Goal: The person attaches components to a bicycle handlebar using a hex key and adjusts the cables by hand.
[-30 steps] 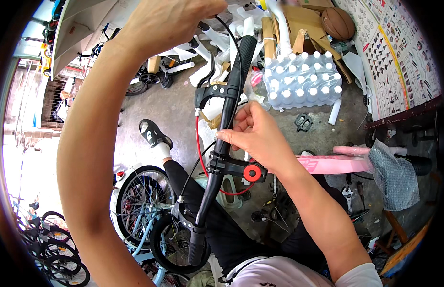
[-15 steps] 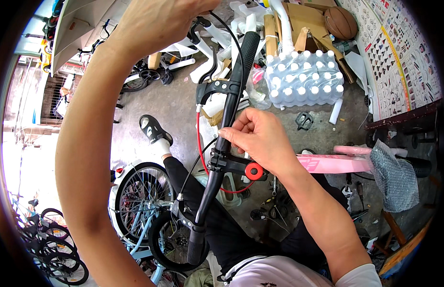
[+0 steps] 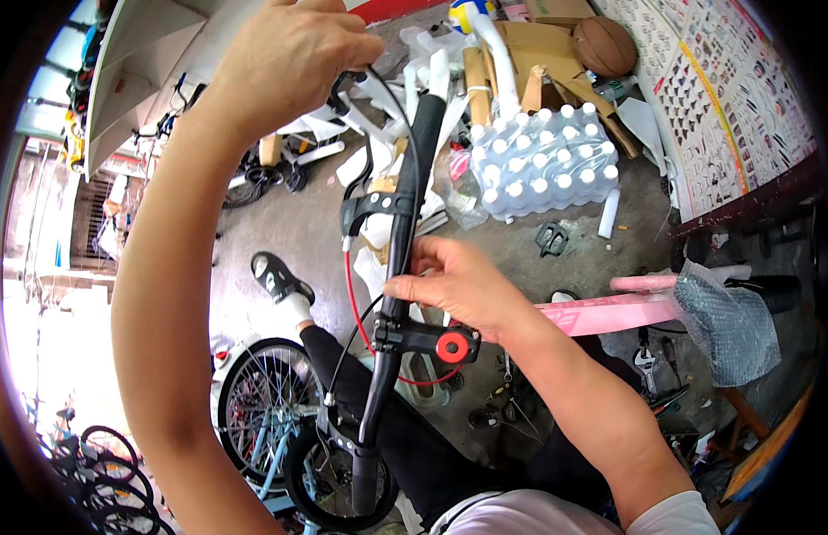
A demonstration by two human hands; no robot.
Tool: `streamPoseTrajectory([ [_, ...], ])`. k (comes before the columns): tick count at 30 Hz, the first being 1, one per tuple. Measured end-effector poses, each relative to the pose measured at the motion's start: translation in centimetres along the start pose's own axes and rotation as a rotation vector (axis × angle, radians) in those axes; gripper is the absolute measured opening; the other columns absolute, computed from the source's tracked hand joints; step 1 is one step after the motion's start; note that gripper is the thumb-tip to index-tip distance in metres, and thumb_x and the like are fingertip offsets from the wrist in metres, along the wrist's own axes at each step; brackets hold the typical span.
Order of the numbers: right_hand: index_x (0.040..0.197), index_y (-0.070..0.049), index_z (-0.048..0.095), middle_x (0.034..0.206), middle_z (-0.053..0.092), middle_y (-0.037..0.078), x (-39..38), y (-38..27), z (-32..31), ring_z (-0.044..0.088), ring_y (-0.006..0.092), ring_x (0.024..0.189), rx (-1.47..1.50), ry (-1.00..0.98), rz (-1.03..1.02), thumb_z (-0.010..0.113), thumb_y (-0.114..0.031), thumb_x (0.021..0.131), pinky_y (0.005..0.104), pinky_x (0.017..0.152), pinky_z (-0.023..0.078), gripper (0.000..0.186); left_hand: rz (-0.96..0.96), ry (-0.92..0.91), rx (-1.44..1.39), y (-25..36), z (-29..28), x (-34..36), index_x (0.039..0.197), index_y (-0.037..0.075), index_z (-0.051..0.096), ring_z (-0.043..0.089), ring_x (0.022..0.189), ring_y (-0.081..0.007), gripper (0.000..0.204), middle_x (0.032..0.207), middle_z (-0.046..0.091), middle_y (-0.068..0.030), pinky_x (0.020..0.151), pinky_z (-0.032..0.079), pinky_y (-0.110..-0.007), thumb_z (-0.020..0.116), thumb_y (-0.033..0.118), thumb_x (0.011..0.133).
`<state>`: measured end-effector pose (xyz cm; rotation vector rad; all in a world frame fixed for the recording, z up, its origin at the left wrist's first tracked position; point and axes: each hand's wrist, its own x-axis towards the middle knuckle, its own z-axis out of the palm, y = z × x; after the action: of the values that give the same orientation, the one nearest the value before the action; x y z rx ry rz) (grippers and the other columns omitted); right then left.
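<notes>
A black bicycle handlebar (image 3: 374, 401) stands before me, running from a ribbed upper grip (image 3: 429, 120) to a lower grip (image 3: 364, 486). My left hand (image 3: 294, 49) is raised at the upper left, its fingers closed on a black cable (image 3: 412, 134) that arcs down along the bar. My right hand (image 3: 450, 281) has its thumb and fingers closed against the bar, above the stem (image 3: 418, 337) with its red round cap (image 3: 451, 348); whether it also pinches the cable is hidden. A brake lever (image 3: 369, 209) with a red cable (image 3: 353, 290) sits on the upper bar, another lower down.
Shrink-wrapped bottles (image 3: 548, 165), a loose pedal (image 3: 550, 239) and cardboard (image 3: 539, 53) lie beyond. At right is a pink frame (image 3: 610, 312) with bubble wrap (image 3: 726, 325); tools (image 3: 644, 361) lie below it. Bicycle wheels (image 3: 271, 401) are at lower left, a basketball (image 3: 605, 46) at far right.
My view has shifted a little. The handlebar and my right hand appear lower and further left. My left hand has come down slightly, still with the cable; the right fingers stay at the bar.
</notes>
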<state>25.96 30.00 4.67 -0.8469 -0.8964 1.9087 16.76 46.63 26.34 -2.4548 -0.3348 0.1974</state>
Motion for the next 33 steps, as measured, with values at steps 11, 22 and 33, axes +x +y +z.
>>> streamPoseTrajectory([
  [11, 0.107, 0.000, 0.070, 0.093, 0.070, 0.003, 0.0, 0.4, 0.2, 0.064, 0.0103, 0.083, -0.111, 0.012, -0.016, 0.083, -0.018, 0.086, 0.0268, 0.075, 0.050, 0.031, 0.028, -0.144, 0.145, 0.8, -2.5, 3.5, 0.073, 0.006, 0.065, 0.060, 0.099, -0.0213, 0.009, 0.080, 0.065, -0.0025, 0.094, 0.045, -0.041, 0.064, -0.001, 0.080],
  [22, 0.102, 0.001, 0.071, 0.088, 0.071, 0.005, -0.1, -1.0, 0.5, 0.065, 0.0118, 0.077, -0.236, 0.083, 0.000, 0.083, -0.022, 0.085, 0.0289, 0.069, 0.050, 0.031, 0.003, -0.150, 0.066, 0.0, -3.1, 2.4, 0.070, 0.001, 0.064, 0.059, 0.087, -0.0241, 0.012, 0.078, 0.064, -0.0060, 0.079, 0.052, -0.039, 0.068, 0.000, 0.081],
  [33, 0.092, 0.003, 0.073, 0.081, 0.074, 0.014, -0.2, -0.1, 0.7, 0.069, 0.0257, 0.070, -0.219, 0.086, -0.109, 0.079, -0.031, 0.084, 0.0375, 0.069, 0.052, 0.035, 0.169, -0.182, -0.181, -1.0, 4.6, 6.7, 0.076, 0.006, 0.066, 0.061, 0.099, -0.0276, 0.005, 0.085, 0.065, -0.0059, 0.087, 0.053, -0.040, 0.068, 0.006, 0.081],
])
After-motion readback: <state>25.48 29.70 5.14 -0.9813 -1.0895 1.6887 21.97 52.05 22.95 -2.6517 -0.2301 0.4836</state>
